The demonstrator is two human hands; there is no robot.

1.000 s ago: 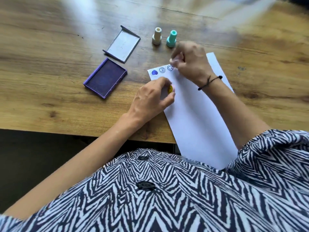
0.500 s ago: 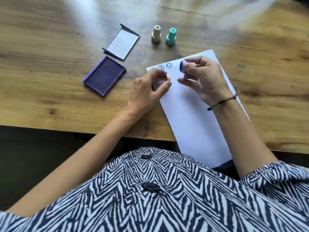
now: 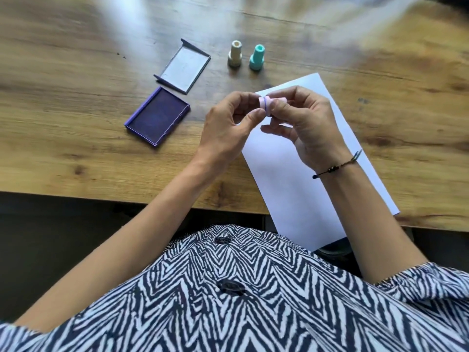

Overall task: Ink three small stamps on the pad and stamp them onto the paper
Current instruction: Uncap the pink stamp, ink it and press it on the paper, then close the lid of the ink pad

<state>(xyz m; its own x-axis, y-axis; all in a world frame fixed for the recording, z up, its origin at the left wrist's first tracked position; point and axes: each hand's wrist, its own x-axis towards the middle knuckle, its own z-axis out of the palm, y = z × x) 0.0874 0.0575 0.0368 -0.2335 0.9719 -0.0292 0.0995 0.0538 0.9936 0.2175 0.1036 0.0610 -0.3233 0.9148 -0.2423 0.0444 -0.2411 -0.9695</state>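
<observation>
A small pink stamp (image 3: 278, 101) lies sideways in the air over the top left corner of the white paper (image 3: 291, 174). My right hand (image 3: 312, 125) grips its body. My left hand (image 3: 225, 130) pinches a pink cap (image 3: 262, 102) pressed against the stamp's ink-rimmed end. The open purple ink pad (image 3: 157, 118) lies to the left of my hands. A cream stamp (image 3: 234, 57) and a teal stamp (image 3: 256, 58) stand upright beyond the paper. My hands hide the prints on the paper's top corner.
The ink pad's grey lid (image 3: 184, 67) lies open side up just behind the pad. The paper hangs over the near edge of the wooden table (image 3: 76, 158) toward my lap. A cord bracelet circles my right wrist (image 3: 335, 168).
My right hand lifted the pink stamp off the paper and turned it sideways. My left hand rose from the paper's edge and brought the cap to the stamp's inked end.
</observation>
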